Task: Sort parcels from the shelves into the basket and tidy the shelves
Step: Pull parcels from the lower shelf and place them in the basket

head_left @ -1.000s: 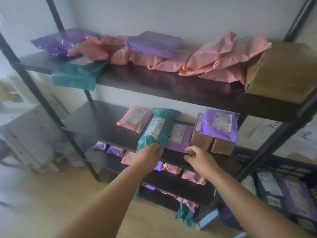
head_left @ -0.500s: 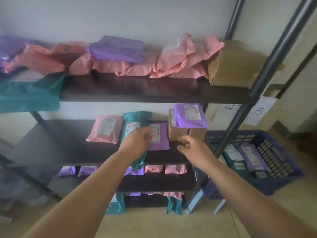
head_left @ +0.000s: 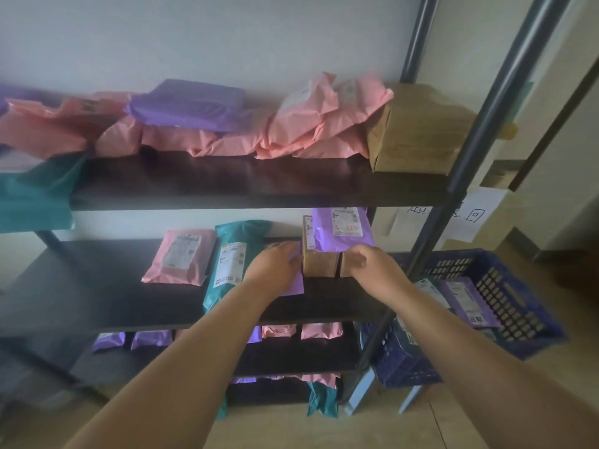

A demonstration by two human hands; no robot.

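On the middle shelf (head_left: 97,286), left hand (head_left: 275,267) presses one purple mailer (head_left: 295,285); right hand (head_left: 369,265) grips one box (head_left: 345,266) of two.

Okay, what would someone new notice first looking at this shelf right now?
Both hands are on the middle shelf: the left hand rests on a flat purple mailer, and the right hand curls on the small brown boxes under a purple parcel. Above, a heap of pink mailers crowds the top shelf; a blue basket stands at right.
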